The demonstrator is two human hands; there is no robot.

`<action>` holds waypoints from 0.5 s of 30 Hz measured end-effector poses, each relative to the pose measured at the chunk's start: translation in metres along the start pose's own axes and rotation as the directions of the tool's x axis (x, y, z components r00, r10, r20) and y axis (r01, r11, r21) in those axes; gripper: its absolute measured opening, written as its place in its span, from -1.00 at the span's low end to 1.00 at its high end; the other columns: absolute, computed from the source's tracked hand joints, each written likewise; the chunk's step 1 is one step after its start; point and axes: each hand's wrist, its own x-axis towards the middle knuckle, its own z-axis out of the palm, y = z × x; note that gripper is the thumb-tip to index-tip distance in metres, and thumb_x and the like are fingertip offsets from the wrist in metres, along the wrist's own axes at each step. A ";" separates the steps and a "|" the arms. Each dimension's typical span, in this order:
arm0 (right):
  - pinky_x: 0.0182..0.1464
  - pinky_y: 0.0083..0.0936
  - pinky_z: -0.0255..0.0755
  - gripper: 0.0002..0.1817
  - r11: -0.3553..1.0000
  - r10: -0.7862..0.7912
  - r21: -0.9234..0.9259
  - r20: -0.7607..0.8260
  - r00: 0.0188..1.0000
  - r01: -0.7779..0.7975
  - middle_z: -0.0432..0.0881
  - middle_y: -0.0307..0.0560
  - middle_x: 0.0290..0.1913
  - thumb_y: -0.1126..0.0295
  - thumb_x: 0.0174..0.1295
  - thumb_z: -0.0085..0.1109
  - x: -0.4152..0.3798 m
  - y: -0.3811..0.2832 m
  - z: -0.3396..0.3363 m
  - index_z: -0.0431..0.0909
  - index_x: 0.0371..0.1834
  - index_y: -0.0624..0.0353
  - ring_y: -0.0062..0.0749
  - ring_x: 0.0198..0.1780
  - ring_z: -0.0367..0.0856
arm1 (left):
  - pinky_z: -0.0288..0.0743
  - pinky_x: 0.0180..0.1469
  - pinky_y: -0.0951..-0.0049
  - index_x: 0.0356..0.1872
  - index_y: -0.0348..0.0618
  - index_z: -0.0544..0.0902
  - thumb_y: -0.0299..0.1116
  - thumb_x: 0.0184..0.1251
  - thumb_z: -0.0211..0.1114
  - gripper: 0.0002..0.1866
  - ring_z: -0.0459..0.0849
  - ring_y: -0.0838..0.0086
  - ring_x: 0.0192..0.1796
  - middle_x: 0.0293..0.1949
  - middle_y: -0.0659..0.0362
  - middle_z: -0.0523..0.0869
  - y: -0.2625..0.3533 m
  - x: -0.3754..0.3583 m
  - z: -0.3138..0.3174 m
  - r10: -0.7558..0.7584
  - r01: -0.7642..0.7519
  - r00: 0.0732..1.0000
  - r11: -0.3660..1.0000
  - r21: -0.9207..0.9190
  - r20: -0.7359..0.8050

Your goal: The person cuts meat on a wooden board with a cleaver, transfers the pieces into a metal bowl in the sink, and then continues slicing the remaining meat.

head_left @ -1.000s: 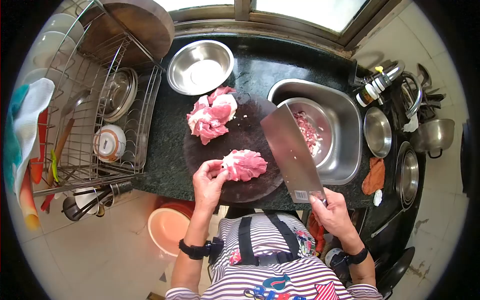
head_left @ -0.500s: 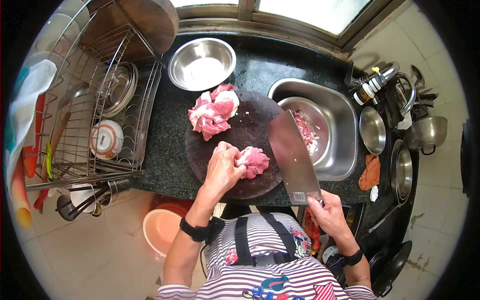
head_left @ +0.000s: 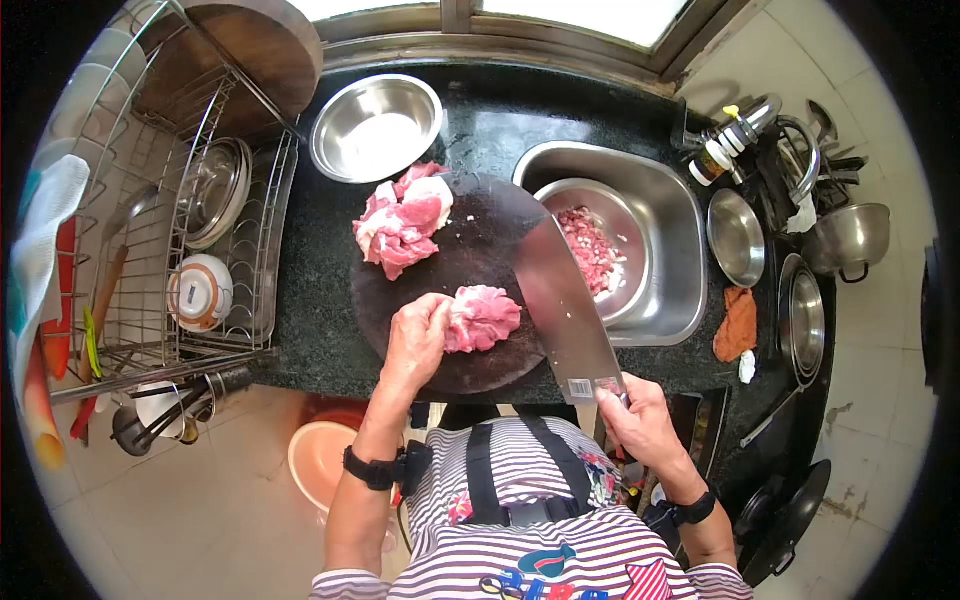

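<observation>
My left hand (head_left: 416,340) grips the left end of a piece of raw meat (head_left: 483,319) lying near the front of the round dark cutting board (head_left: 490,215). In my right hand (head_left: 637,418) is a cleaver (head_left: 568,305), held by its handle. Its broad blade slants up and left over the board's right edge, apart from the meat piece. A larger heap of raw meat (head_left: 402,222) rests at the board's upper left. Chopped meat (head_left: 592,250) lies in a steel basin (head_left: 640,245) set inside the sink.
The steel sink (head_left: 683,285) is right of the board. Behind the board stands a steel bowl (head_left: 376,128). A wire dish rack (head_left: 225,345) is at left. On the right are another steel bowl (head_left: 736,238), an orange cloth (head_left: 736,325) and a pot (head_left: 850,240).
The piece of meat under my left hand lies more spread out, with more of it showing. The whole view has shifted slightly. The cleaver stays in my right hand.
</observation>
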 end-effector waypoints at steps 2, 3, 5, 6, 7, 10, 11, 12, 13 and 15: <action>-0.45 -0.62 0.26 -0.82 1.000 -0.014 -0.017 -0.002 1.000 0.014 0.48 -0.37 -0.52 0.47 0.37 0.08 0.002 0.001 -0.002 0.61 -0.12 0.35 -0.75 -0.48 0.31 | 0.53 -0.34 0.45 -0.21 -0.34 0.71 -0.38 0.40 0.24 -0.80 0.66 0.52 -0.47 -0.50 0.06 0.72 0.004 0.002 0.000 -0.073 0.076 0.996 0.996 -0.049 0.050; -0.44 -0.61 0.27 -0.82 1.000 -0.013 -0.024 0.009 1.000 0.013 0.49 -0.36 -0.51 0.47 0.37 0.08 0.002 0.003 -0.004 0.61 -0.11 0.34 -0.73 -0.47 0.32 | 0.53 -0.32 0.44 -0.21 -0.33 0.71 -0.39 0.39 0.23 -0.81 0.67 0.49 -0.46 -0.50 0.05 0.72 0.016 0.002 -0.002 -0.147 0.158 0.984 0.983 -0.098 0.103; -0.43 -0.60 0.29 -0.82 0.999 -0.009 -0.035 0.030 1.000 0.010 0.49 -0.34 -0.51 0.47 0.37 0.08 0.002 0.006 -0.007 0.61 -0.11 0.34 -0.71 -0.46 0.33 | 0.57 -0.26 0.40 -0.23 -0.31 0.70 -0.41 0.36 0.27 -0.85 0.72 0.44 -0.35 -0.43 0.13 0.74 0.025 -0.003 -0.003 -0.166 0.163 0.976 0.986 0.034 0.138; -0.42 -0.59 0.29 -0.82 0.999 -0.020 -0.034 0.036 0.999 0.021 0.49 -0.34 -0.50 0.48 0.37 0.07 0.003 0.006 -0.008 0.61 -0.11 0.34 -0.71 -0.45 0.33 | 0.58 -0.23 0.32 -0.25 -0.31 0.69 -0.42 0.34 0.27 -0.86 0.73 0.31 -0.31 -0.40 0.08 0.74 0.016 -0.004 0.003 0.026 -0.038 0.999 0.954 0.299 0.043; -0.42 -0.58 0.30 -0.82 0.999 -0.034 -0.031 0.042 0.999 0.035 0.50 -0.33 -0.50 0.48 0.36 0.07 0.005 0.005 -0.009 0.61 -0.11 0.34 -0.70 -0.45 0.33 | 0.58 -0.19 0.24 -0.27 -0.30 0.68 -0.43 0.31 0.27 -0.87 0.74 0.18 -0.27 -0.37 0.02 0.73 0.010 -0.004 0.006 0.236 -0.200 0.972 0.807 0.556 0.006; -0.41 -0.59 0.30 -0.82 0.999 -0.033 -0.010 0.057 0.998 0.034 0.50 -0.32 -0.50 0.48 0.36 0.06 0.006 0.005 -0.011 0.61 -0.12 0.34 -0.70 -0.44 0.33 | 0.52 -0.16 0.08 -0.36 -0.23 0.61 -0.45 0.25 0.24 -0.93 0.67 0.02 -0.22 -0.37 -0.03 0.67 0.009 -0.006 0.009 0.277 -0.217 0.961 0.747 0.628 0.003; -0.41 -0.59 0.30 -0.82 0.999 -0.032 -0.007 0.056 0.998 0.033 0.50 -0.32 -0.50 0.48 0.36 0.06 0.007 0.006 -0.013 0.61 -0.12 0.34 -0.70 -0.44 0.33 | 0.50 -0.21 0.05 -0.45 -0.18 0.57 -0.46 0.22 0.24 -0.92 0.67 0.05 -0.26 -0.42 0.00 0.65 0.007 -0.006 0.011 0.342 -0.243 0.939 0.703 0.668 -0.019; -0.41 -0.59 0.30 -0.82 0.999 -0.023 -0.022 0.060 0.998 0.024 0.50 -0.32 -0.50 0.48 0.36 0.06 0.007 0.007 -0.014 0.60 -0.12 0.34 -0.70 -0.44 0.33 | 0.51 -0.19 0.06 -0.39 -0.22 0.60 -0.44 0.27 0.21 -0.91 0.68 0.01 -0.24 -0.39 -0.06 0.66 0.005 -0.007 0.009 0.275 -0.211 0.961 0.740 0.638 -0.001; -0.40 -0.59 0.30 -0.82 0.999 -0.011 -0.036 0.064 0.998 0.013 0.50 -0.33 -0.49 0.48 0.36 0.06 0.008 0.008 -0.016 0.60 -0.11 0.34 -0.69 -0.44 0.33 | 0.51 -0.19 0.06 -0.39 -0.22 0.60 -0.44 0.27 0.21 -0.91 0.68 0.01 -0.24 -0.39 -0.06 0.66 0.005 -0.008 0.007 0.273 -0.212 0.962 0.739 0.639 0.004; -0.42 -0.61 0.29 -0.83 1.000 -0.018 0.005 0.056 0.998 0.017 0.49 -0.35 -0.50 0.48 0.37 0.06 0.008 0.009 -0.016 0.60 -0.13 0.34 -0.71 -0.45 0.33 | 0.53 -0.15 0.06 -0.30 -0.29 0.61 -0.42 0.33 0.18 -0.86 0.69 -0.05 -0.20 -0.34 -0.12 0.69 0.009 -0.011 0.001 0.083 -0.070 0.996 0.926 0.371 -0.020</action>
